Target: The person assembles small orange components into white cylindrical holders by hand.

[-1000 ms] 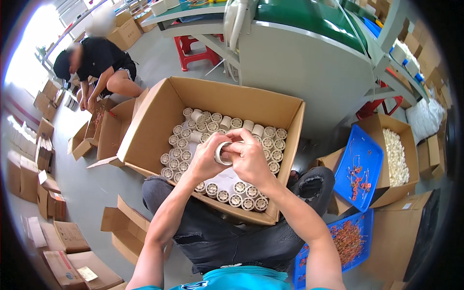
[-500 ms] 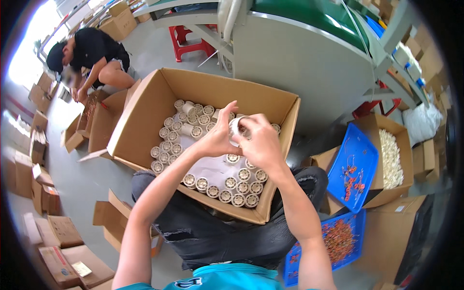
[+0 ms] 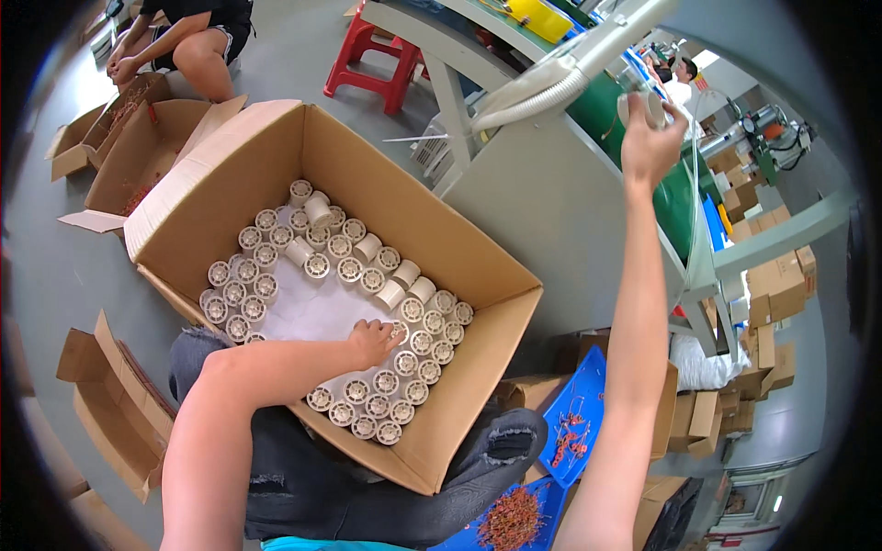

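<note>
On the left, a person squats by open boxes. Next is a big brown box with lots of white round pieces in it. The left hand curls at one of them; I cannot tell if it grips. Then comes a blue tray with red bits. The right hand, up high by a green belt, holds another white piece.

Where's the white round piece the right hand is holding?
In the head view, the white round piece is at the upper right, in the right hand, in front of the green surface.
</note>
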`<state>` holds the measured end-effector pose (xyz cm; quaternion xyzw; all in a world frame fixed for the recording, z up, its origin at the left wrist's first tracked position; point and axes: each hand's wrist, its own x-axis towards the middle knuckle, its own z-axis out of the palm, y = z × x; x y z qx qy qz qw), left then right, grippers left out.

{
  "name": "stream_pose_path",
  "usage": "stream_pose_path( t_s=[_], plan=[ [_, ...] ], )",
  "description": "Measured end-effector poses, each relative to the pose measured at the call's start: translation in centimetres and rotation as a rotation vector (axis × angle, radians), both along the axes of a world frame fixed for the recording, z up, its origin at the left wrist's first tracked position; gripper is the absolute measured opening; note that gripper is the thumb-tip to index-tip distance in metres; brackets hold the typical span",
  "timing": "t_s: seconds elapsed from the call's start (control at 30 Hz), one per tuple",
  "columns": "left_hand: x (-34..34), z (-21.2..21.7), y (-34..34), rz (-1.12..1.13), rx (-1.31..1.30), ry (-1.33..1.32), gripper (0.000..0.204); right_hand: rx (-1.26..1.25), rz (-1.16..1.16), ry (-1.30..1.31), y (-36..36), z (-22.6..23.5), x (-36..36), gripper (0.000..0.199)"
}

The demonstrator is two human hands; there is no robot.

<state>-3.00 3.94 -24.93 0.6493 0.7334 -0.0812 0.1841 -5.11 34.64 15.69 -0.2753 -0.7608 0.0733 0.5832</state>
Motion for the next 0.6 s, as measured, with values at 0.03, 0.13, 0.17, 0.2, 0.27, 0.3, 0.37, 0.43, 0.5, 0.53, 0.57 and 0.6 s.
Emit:
stream_pose_path(
  t_s=[0.03, 0.13, 0.17, 0.2, 0.27, 0.3, 0.37, 0.43, 0.5, 0.53, 0.57, 0.6],
  plan=[
    [0.1, -0.7, 0.4, -0.004, 0.021, -0.001, 0.084, 0.009, -0.058, -0.052, 1.8, 0.9, -1.7, 0.055],
    [-0.2, -0.6, 0.3, -0.005, -0.006, 0.022, 0.063, 0.06, -0.124, -0.162, 6.2, 0.5, -5.1, 0.065],
    [0.0, -1.0, 0.4, -0.028, -0.01, -0.007, 0.063, 0.026, -0.133, -0.265, 7.7, -0.1, -5.4, 0.07],
    [0.0, -1.5, 0.2, -0.049, -0.016, -0.034, 0.064, -0.009, -0.137, -0.366, 8.1, -0.5, -5.8, 0.074],
    [0.0, -1.2, 0.3, -0.03, 0.005, -0.045, 0.066, -0.024, -0.094, -0.34, 8.1, -1.3, -5.9, 0.077],
    [0.0, -0.5, 0.2, -0.021, -0.025, -0.071, 0.065, -0.043, -0.057, -0.331, 7.9, -1.3, -5.4, 0.081],
    [0.1, -0.7, 0.1, -0.003, -0.081, -0.121, 0.066, -0.016, -0.08, -0.317, 6.9, -1.2, -3.5, 0.082],
    [0.0, -0.4, 0.1, 0.013, -0.107, -0.161, 0.065, 0.02, -0.09, -0.316, 4.3, -1.7, -0.5, 0.075],
    [0.3, 0.9, 0.6, -0.021, -0.133, -0.201, 0.065, 0.104, -0.074, -0.35, 3.2, -2.4, 5.6, 0.07],
    [0.2, 1.6, 1.0, -0.027, -0.148, -0.173, 0.064, 0.19, -0.028, -0.39, 2.7, -3.0, 8.8, 0.065],
    [0.7, 2.7, 1.7, -0.05, -0.159, -0.147, 0.064, 0.244, -0.027, -0.406, 2.3, -3.9, 12.6, 0.059],
    [0.7, 3.2, 1.9, -0.065, -0.163, -0.134, 0.063, 0.22, -0.086, -0.422, 1.6, -5.2, 16.5, 0.059]
  ],
)
